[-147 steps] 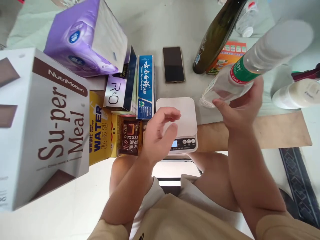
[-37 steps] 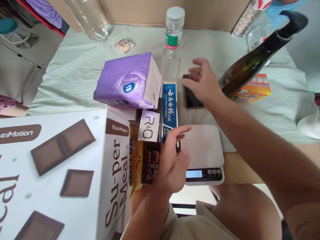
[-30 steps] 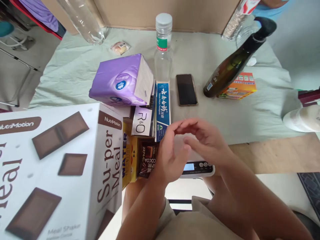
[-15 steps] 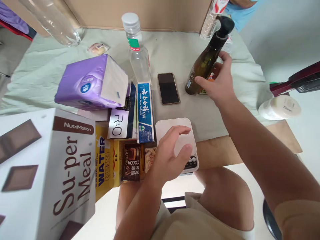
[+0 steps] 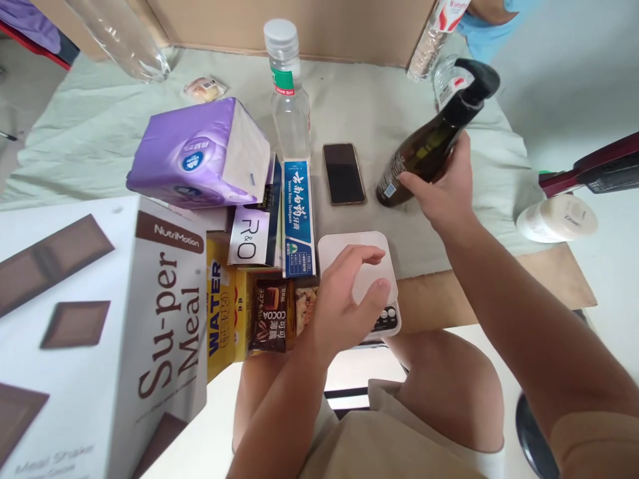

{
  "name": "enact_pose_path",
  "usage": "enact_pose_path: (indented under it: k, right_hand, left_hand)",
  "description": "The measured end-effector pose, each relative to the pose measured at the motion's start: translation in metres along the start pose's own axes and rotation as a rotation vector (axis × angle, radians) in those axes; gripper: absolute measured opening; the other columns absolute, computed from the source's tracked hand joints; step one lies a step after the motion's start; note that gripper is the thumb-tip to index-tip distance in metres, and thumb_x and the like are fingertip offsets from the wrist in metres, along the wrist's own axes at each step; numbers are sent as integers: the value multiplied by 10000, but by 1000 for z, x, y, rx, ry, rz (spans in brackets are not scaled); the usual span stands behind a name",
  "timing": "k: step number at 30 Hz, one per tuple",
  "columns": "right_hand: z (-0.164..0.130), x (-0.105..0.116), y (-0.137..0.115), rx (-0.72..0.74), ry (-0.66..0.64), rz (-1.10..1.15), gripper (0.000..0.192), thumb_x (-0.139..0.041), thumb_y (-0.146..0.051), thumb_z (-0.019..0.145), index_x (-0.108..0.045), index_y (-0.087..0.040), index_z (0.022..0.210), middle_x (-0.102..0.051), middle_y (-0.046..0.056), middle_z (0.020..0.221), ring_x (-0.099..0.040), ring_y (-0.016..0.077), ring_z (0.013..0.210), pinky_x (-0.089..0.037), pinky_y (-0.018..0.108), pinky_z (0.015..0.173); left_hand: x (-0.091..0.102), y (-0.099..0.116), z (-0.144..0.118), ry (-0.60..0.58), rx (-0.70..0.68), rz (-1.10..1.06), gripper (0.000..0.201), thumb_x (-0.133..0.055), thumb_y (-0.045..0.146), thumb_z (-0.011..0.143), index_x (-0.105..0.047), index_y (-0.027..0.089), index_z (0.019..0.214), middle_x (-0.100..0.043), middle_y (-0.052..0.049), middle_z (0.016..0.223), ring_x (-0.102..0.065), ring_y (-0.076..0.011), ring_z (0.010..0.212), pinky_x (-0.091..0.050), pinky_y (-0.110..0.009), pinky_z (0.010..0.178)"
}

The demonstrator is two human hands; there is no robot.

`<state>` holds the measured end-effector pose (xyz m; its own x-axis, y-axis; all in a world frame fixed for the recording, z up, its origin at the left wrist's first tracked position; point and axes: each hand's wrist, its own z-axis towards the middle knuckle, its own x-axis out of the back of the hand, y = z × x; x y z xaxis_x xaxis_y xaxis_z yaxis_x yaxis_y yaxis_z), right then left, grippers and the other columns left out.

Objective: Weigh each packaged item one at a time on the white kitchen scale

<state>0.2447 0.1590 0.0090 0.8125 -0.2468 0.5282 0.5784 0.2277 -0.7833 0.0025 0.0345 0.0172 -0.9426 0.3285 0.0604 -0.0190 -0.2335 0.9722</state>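
Observation:
My right hand (image 5: 446,189) grips a dark green pump bottle (image 5: 419,156), which tilts with its black pump head up and to the right. Fingers behind the bottle are partly hidden. Over a white kitchen scale (image 5: 372,266) hovers my left hand (image 5: 349,296), thumb and fingers apart with nothing between them; I cannot tell whether it touches the scale. Left of the scale stands a blue toothpaste box (image 5: 298,219). A black phone (image 5: 344,174) lies flat between that box and the pump bottle.
On the left are a large Su-per Meal box (image 5: 172,299), a purple tissue pack (image 5: 187,156) and snack packs (image 5: 269,316). A clear bottle (image 5: 291,120) stands behind the toothpaste. A white tub (image 5: 556,218) is at the right edge. Another person's arm (image 5: 492,10) shows at the back right.
My right hand has closed more firmly around the pump bottle, which now leans further right and sits slightly nearer me. The view has shifted a little; my left hand stays over the scale.

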Motion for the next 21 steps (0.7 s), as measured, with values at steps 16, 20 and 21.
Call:
enact_pose_path:
  k: [16,20,21]
  right_hand:
    - [-121,-19,-79,82,-124,529,546,-908,-579,779,-709,-467,1275,-752,5,1263,-746,274,1144,-674,506,993]
    - [-119,-25,-66,54,-149,553,717,-919,-635,731,-631,-425,1353,-693,42,1339,-701,302,1262,-628,572,1115]
    - [-119,-26,-65,46,-159,575,748,-918,-632,732,-605,-429,1381,-688,42,1357,-702,300,1269,-632,569,1113]
  left_hand:
    - [19,-11,-2,2,66,-104,899,-897,697,787,-581,229,1487,-707,-127,1450,-674,-339,1347,-543,-472,1159]
    - [20,-19,-2,52,49,-75,953,-913,758,720,-613,206,1435,-730,-129,1387,-697,-341,1288,-561,-477,1123]
    - [19,-21,-2,63,42,-79,960,-911,768,713,-610,209,1432,-734,-127,1372,-704,-337,1269,-570,-478,1111]
